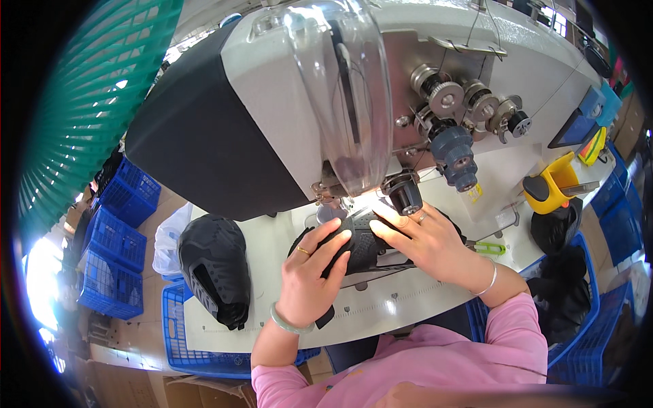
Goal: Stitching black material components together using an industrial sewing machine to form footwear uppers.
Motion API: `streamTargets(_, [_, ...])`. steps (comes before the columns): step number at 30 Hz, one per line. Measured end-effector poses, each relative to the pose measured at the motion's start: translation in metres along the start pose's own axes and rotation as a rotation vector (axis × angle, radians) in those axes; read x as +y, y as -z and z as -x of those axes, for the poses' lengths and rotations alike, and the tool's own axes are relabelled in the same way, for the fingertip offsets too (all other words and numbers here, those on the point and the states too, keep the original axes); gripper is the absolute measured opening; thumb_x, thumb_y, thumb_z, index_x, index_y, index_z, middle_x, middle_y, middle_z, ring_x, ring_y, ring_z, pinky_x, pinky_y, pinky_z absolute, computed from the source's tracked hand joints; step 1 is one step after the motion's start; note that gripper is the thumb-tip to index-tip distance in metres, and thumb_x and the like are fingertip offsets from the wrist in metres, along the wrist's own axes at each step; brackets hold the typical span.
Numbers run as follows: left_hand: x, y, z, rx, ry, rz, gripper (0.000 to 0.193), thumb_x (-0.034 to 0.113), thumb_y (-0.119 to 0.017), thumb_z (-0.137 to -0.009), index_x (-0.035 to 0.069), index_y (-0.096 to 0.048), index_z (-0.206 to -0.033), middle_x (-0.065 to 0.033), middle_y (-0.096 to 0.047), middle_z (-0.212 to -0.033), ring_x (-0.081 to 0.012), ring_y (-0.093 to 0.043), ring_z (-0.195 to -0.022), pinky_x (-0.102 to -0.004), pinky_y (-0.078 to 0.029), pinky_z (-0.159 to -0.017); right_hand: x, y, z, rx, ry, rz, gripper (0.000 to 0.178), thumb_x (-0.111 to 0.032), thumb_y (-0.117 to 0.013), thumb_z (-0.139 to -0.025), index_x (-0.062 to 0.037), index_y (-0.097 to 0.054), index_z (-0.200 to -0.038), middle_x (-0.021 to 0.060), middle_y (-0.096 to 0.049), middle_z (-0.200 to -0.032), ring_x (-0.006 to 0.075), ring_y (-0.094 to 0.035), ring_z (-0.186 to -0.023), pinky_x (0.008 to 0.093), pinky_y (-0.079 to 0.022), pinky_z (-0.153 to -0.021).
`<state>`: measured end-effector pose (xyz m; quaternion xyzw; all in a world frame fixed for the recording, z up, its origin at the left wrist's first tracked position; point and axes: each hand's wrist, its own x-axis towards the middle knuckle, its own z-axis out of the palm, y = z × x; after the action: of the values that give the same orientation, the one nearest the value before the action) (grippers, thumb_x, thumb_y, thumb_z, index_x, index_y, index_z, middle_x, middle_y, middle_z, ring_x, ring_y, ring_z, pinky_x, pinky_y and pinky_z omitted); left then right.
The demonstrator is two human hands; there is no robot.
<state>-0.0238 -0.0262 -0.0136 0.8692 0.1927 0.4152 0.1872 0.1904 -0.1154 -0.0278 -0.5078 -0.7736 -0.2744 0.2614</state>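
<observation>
- As I look on, a black shoe upper [364, 248] lies on the white table [422, 292], under the front end of a big sewing machine [262, 102].
- The left hand [309, 275] is open, with its fingers spread out on the left part of the upper.
- The right hand [435, 246] is open too, its fingers resting on top, close to the bright light.
- Near that hand lies a small tool with a green handle [491, 249].
- Another black shoe upper [216, 262] sits at the table's left end.
- Farther left, blue crates [112, 279] stand on the floor.
</observation>
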Motion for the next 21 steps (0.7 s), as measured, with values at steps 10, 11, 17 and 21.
streamTargets(10, [0.003, 0.001, -0.009, -0.002, -0.043, -0.066, 0.026, -0.001, -0.069, -0.078, 0.002, -0.072, -0.104, -0.0155, -0.068, -0.112, -0.0290, -0.067, -0.095, -0.0336, -0.052, -0.086, 0.000, 0.003, -0.005, 0.043, -0.073, -0.112, 0.049, -0.005, -0.064, -0.070, -0.0071, -0.062, -0.119, 0.0118, -0.065, -0.113, 0.0296, -0.064, -0.098, 0.0423, -0.049, -0.090])
streamTargets(11, [0.003, 0.001, -0.010, -0.002, -0.045, -0.066, 0.026, -0.001, -0.069, -0.078, 0.002, -0.072, -0.104, -0.0155, -0.068, -0.112, -0.0290, -0.067, -0.095, -0.0336, -0.052, -0.086, 0.001, 0.003, -0.005, 0.028, -0.089, -0.128, 0.050, -0.003, -0.063, -0.069, -0.0069, -0.062, -0.119, 0.0118, -0.066, -0.109, 0.0304, -0.064, -0.100, 0.0438, -0.049, -0.092])
streamTargets(17, [-0.001, -0.002, -0.015, -0.001, -0.055, -0.085, 0.025, 0.000, -0.069, -0.078, 0.002, -0.072, -0.103, -0.0153, -0.068, -0.109, -0.0296, -0.067, -0.090, -0.0340, -0.052, -0.083, 0.010, -0.001, -0.004, -0.005, -0.062, -0.121, 0.029, -0.010, -0.065, -0.074, -0.0076, -0.062, -0.102, 0.0115, -0.061, -0.117, 0.0259, -0.061, -0.103, 0.0391, -0.050, -0.089])
streamTargets(21, [0.002, -0.002, -0.016, -0.008, -0.049, -0.104, 0.025, 0.000, -0.069, -0.078, 0.002, -0.072, -0.103, -0.0142, -0.069, -0.108, -0.0292, -0.067, -0.089, -0.0337, -0.052, -0.082, 0.013, -0.003, -0.004, 0.021, -0.057, -0.121, 0.029, -0.010, -0.065, -0.073, -0.0077, -0.062, -0.102, 0.0108, -0.062, -0.118, 0.0260, -0.061, -0.103, 0.0391, -0.050, -0.087])
